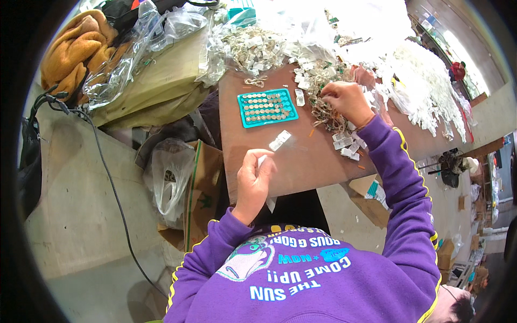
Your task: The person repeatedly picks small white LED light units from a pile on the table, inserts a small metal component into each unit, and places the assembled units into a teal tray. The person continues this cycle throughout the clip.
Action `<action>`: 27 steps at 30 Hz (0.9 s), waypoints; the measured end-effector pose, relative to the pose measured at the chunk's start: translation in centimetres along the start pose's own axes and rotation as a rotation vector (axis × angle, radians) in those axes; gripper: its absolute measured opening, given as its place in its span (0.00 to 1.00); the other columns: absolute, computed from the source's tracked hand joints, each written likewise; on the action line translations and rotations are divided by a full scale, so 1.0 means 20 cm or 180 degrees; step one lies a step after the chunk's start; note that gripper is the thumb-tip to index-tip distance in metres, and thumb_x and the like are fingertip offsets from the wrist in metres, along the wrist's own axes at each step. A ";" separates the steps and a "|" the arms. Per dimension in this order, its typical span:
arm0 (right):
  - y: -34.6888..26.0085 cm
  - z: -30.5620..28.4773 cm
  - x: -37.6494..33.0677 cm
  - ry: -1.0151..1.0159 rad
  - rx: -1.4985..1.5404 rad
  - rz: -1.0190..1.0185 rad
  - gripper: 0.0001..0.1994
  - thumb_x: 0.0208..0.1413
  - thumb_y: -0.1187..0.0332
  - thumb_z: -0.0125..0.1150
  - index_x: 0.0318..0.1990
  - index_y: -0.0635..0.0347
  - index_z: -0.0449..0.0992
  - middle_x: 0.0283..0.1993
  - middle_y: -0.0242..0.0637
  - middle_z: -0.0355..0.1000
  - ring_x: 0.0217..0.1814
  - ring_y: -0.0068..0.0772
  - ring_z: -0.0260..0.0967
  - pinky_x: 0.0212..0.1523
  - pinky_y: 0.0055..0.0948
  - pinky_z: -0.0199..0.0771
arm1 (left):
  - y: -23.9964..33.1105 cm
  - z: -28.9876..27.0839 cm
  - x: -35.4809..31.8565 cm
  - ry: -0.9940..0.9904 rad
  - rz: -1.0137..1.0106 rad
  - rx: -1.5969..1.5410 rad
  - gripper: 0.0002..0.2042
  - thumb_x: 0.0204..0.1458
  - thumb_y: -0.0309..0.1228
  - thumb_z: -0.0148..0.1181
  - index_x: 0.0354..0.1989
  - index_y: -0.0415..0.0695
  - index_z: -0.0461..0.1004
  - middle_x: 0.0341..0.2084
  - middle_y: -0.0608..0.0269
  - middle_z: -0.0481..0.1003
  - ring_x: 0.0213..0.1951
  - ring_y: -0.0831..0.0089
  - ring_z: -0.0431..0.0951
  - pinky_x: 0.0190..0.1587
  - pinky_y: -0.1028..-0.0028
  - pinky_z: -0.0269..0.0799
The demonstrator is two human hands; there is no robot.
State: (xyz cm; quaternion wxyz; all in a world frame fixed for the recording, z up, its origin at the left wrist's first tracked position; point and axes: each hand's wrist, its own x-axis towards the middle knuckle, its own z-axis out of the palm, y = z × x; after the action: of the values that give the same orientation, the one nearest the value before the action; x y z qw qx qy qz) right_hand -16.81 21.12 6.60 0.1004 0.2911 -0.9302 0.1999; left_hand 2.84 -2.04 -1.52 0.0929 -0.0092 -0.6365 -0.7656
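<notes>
My left hand (253, 180) is at the table's near edge, thumb and fingertips closed on a small white piece (262, 160). Just beyond it on the brown tabletop lies a white plastic piece (280, 140). Farther right, my right hand (349, 102) reaches over a heap of tangled beige cords (328, 116) mixed with white plastic pieces. Its fingers are pinched together at the heap; what they grip is too small to make out. A teal tray (269, 123) holding rows of small round metallic discs sits left of the heap. Another white piece (300, 97) lies beside the tray.
Clear plastic bags of corded pieces (253, 51) fill the far side. A large pile of white strips (425, 86) spreads to the right. Left of the table stand a cardboard box (202, 188) and a plastic bag (171, 172). A black cable (110, 177) runs down there.
</notes>
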 end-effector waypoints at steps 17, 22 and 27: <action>-0.32 -0.06 -0.34 -0.0067 0.6313 0.0918 0.07 0.64 0.73 0.52 0.47 0.64 0.71 0.42 0.37 0.72 0.45 0.29 0.73 0.51 0.30 0.76 | 0.14 0.10 0.04 -0.0126 -0.0630 -0.1350 0.11 0.60 0.30 0.56 0.49 0.39 0.68 0.29 0.70 0.70 0.23 0.87 0.61 0.25 0.84 0.55; -0.52 0.17 -0.51 -0.0275 0.6960 0.1193 0.06 0.64 0.73 0.51 0.47 0.61 0.68 0.41 0.37 0.68 0.44 0.30 0.69 0.51 0.28 0.74 | 0.16 0.16 0.03 0.0119 -0.0245 -0.1565 0.15 0.60 0.31 0.57 0.52 0.37 0.69 0.28 0.71 0.69 0.25 0.87 0.61 0.27 0.84 0.55; -0.61 0.22 -0.57 -0.0187 0.6487 0.1052 0.07 0.65 0.70 0.51 0.46 0.62 0.70 0.40 0.37 0.70 0.43 0.32 0.70 0.47 0.28 0.71 | 0.12 0.11 0.02 0.0124 -0.0232 -0.1414 0.11 0.60 0.29 0.57 0.47 0.35 0.72 0.25 0.73 0.68 0.25 0.87 0.60 0.28 0.85 0.54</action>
State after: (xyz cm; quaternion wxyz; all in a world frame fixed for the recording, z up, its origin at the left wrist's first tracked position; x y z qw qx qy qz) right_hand -0.78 15.89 2.96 -0.2453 0.1114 -0.3498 0.8973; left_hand 2.65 -0.37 1.38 0.0732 0.0083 -0.4503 -0.8899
